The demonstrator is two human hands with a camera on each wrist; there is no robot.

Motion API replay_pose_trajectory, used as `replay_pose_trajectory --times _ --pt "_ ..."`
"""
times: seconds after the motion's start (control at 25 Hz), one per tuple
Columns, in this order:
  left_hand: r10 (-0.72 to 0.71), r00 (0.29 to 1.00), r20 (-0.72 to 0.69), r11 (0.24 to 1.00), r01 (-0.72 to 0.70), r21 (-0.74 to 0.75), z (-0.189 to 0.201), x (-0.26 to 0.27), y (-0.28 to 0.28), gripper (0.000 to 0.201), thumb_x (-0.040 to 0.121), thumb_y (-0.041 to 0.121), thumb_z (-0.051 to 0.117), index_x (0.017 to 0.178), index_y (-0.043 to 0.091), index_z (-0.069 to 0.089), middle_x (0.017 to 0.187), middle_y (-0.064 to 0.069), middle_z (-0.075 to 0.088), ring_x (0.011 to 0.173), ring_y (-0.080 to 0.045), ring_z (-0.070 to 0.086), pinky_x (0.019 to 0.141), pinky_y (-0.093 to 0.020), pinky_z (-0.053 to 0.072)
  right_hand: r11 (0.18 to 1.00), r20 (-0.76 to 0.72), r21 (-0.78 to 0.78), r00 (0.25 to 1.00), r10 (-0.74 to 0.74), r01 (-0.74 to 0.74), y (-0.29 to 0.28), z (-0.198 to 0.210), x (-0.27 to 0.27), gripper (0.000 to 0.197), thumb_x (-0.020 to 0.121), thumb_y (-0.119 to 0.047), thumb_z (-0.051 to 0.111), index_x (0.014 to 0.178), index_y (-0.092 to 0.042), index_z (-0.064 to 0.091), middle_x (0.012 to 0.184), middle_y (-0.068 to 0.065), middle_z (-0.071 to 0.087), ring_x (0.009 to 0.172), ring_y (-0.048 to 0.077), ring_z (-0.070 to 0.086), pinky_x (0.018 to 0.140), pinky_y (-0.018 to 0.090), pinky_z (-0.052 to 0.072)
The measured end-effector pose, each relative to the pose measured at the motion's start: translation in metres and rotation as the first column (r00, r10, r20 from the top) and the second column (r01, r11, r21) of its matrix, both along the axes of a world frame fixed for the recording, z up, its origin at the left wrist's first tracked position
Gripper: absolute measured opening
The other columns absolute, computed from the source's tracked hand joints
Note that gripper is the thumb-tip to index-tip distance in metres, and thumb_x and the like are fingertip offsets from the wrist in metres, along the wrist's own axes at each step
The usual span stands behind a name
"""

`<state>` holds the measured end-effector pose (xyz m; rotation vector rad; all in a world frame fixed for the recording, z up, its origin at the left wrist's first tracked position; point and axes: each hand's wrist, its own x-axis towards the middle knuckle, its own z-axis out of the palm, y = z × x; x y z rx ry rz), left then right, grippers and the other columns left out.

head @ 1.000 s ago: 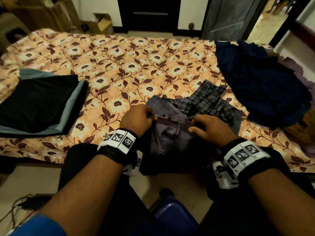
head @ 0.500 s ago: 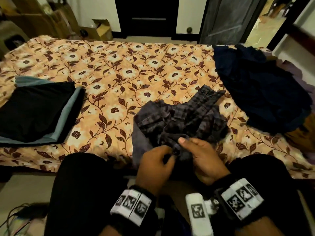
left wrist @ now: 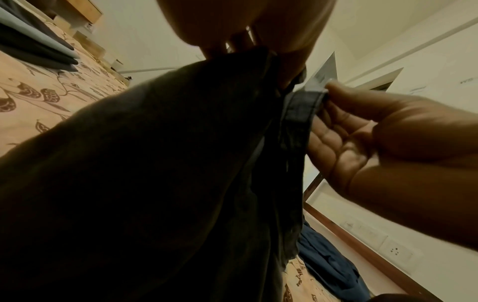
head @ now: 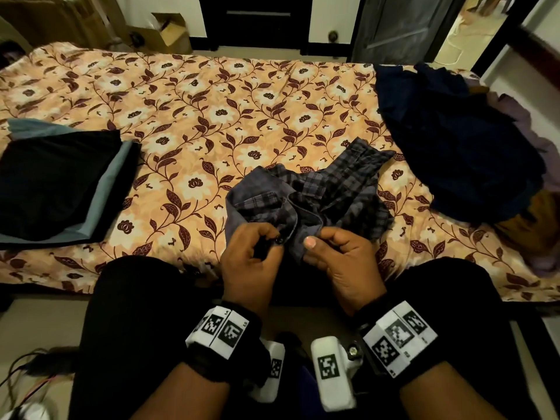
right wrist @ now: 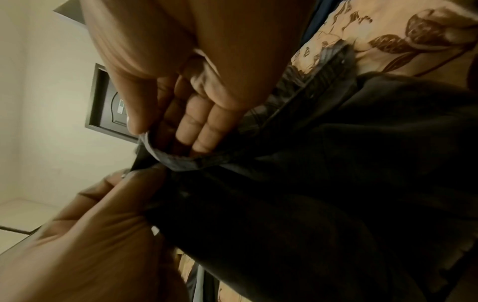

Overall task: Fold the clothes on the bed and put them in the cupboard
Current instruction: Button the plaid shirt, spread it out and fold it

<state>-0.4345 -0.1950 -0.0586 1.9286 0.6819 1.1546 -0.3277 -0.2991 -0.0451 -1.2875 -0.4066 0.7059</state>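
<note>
At the left of the bed (head: 212,95), a folded black and grey pile (head: 54,189) is laid flat. Near the front edge, in the middle, a crumpled plaid shirt (head: 327,189) is held by both hands: a button edge is pinched by the left hand (head: 251,256), and the facing hem is pinched by the right hand (head: 342,262), thumb on top. At the right, a dark blue heap (head: 454,147) is seen.

my head camera looks down over the bed (head: 212,116); both wrist cameras sit close, sharing the plaid shirt (head: 318,189) from underneath.
</note>
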Motion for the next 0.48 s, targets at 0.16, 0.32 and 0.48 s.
replay_pose_trajectory --times 0.16,0.32,0.48 --pt "-0.004 0.999 -0.033 0.994 0.007 0.114 0.004 0.002 -0.001 0.011 0.072 0.008 0.054 0.077 0.004 0.063 0.085 0.004 0.054 0.079 -0.002 0.048 0.073 -0.007 0.039 0.997 0.283 -0.062 0.957 0.059 -0.043 0.001 0.006 -0.004 0.013 0.083 -0.001 0.069 0.083 -0.014 0.071 0.076 -0.006 0.071 0.077 0.005 0.067 0.069 0.018 0.052" --pt "-0.078 0.993 -0.087 0.987 0.090 0.137 -0.002 0.003 -0.003 0.014 0.072 0.012 0.055 0.076 0.003 0.066 0.086 0.005 0.055 0.080 0.003 0.049 0.074 -0.002 0.038 0.987 0.532 -0.159 0.841 0.100 -0.017 0.002 -0.011 -0.003 0.003 0.080 -0.012 0.070 0.082 -0.013 0.070 0.080 -0.010 0.064 0.081 0.003 0.062 0.073 0.013 0.047" --pt "-0.072 0.978 -0.195 0.983 0.103 0.153 -0.006 0.003 0.002 0.011 0.073 0.016 0.054 0.074 0.008 0.061 0.076 0.002 0.056 0.073 -0.002 0.046 0.067 -0.002 0.032 0.986 0.691 -0.163 0.719 0.079 0.048 0.000 -0.018 -0.004 0.014 0.079 -0.017 0.068 0.085 -0.005 0.072 0.082 -0.002 0.064 0.081 0.006 0.060 0.072 0.014 0.047"
